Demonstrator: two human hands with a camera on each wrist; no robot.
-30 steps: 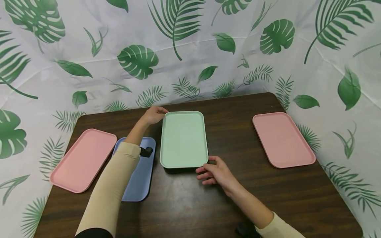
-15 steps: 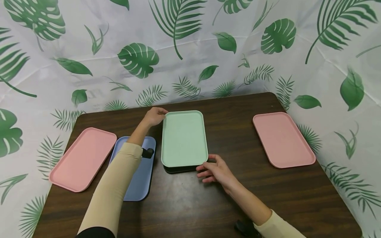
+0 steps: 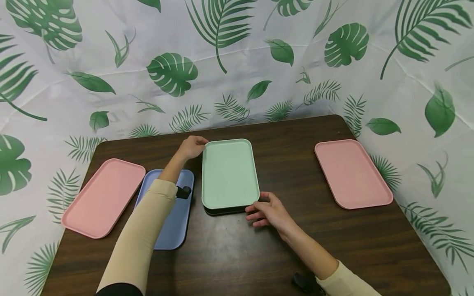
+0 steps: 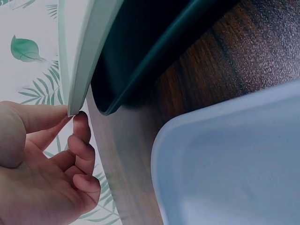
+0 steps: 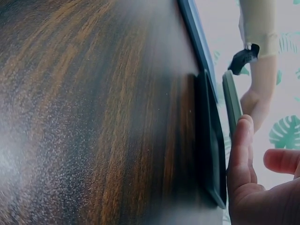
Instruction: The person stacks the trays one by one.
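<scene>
A light green tray (image 3: 230,172) is raised over a dark tray (image 4: 136,70), with a visible gap between them in the left wrist view. My left hand (image 3: 191,147) pinches its far left corner between thumb and index finger; the other fingers (image 4: 82,152) are curled beneath. At the near right corner, my right hand (image 3: 272,211) holds the tray's edge at its fingertips, the remaining fingers spread apart. From the right wrist view, a finger (image 5: 243,136) meets the green tray's edge. Most of the dark tray is hidden from above.
On the wooden table (image 3: 289,164), a blue tray (image 3: 172,226) sits left of the green one, partly behind my left forearm. Pink trays lie at both sides: a left one (image 3: 103,199) and a right one (image 3: 353,174). A leaf-patterned cloth (image 3: 237,61) hangs behind the table.
The green tray has shifted very slightly to the right, both hands keeping their places at its corners. The other trays have not moved.
</scene>
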